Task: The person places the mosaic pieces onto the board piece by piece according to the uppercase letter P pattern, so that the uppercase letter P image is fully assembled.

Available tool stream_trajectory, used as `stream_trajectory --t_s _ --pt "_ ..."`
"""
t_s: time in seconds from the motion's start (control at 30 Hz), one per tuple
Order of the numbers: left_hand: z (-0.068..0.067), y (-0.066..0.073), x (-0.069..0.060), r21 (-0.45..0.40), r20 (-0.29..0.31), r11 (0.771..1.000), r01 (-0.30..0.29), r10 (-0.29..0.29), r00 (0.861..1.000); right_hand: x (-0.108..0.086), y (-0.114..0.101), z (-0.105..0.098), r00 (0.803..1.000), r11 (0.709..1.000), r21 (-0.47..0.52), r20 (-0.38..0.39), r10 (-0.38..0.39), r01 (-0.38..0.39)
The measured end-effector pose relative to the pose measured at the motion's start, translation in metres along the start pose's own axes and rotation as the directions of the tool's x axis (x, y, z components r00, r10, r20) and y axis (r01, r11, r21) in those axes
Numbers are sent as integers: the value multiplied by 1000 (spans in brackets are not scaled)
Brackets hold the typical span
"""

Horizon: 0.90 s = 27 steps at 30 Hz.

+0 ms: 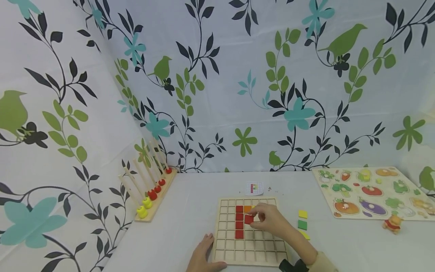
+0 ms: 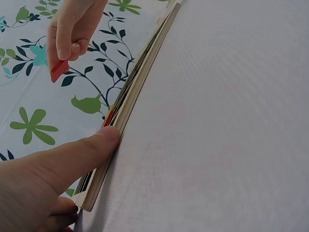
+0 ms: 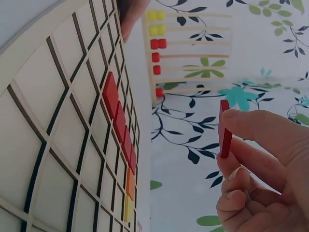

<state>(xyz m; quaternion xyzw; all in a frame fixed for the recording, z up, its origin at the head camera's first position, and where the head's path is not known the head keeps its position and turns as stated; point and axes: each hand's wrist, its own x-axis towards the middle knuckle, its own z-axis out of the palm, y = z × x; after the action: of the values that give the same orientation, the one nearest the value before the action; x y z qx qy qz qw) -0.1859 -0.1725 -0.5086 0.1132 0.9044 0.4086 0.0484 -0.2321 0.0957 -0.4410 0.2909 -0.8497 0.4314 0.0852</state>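
My right hand (image 1: 268, 218) pinches a red square tile (image 1: 249, 219) between thumb and fingers, above the wooden grid board (image 1: 229, 257). In the right wrist view this tile (image 3: 224, 129) is seen nearly edge-on, apart from the board. A column of several red tiles (image 1: 239, 225) lies in the grid cells, with an orange tile (image 1: 247, 209) beside its top one. A yellow tile (image 3: 127, 209) follows the orange, mostly hidden by my hand in the head view. At the board's near left corner rests my left hand (image 1: 202, 257), its thumb (image 2: 104, 140) straight against the edge.
Right of the board lie loose yellow (image 1: 303, 214) and green (image 1: 302, 224) tiles. A small pattern card (image 1: 254, 188) sits behind it. Far left stands a pegged bead rack (image 1: 149, 211); at right, a vegetable puzzle board (image 1: 357, 189) and a small bear figure (image 1: 393, 223).
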Motion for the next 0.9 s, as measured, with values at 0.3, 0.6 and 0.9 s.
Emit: stream_trajectory --t_s 0.3,0.6,0.9 --pt "-1 3 -1 6 -9 1000 7 -7 1000 1 -1 20 999 999 46 35 -23 21" --pt "-1 4 -2 20 -11 1000 -1 1 1000 0 -5 34 998 996 84 57 26 -31" --pt "0 5 -3 25 -10 999 22 -22 1000 -1 -3 46 997 997 78 73 12 -17"
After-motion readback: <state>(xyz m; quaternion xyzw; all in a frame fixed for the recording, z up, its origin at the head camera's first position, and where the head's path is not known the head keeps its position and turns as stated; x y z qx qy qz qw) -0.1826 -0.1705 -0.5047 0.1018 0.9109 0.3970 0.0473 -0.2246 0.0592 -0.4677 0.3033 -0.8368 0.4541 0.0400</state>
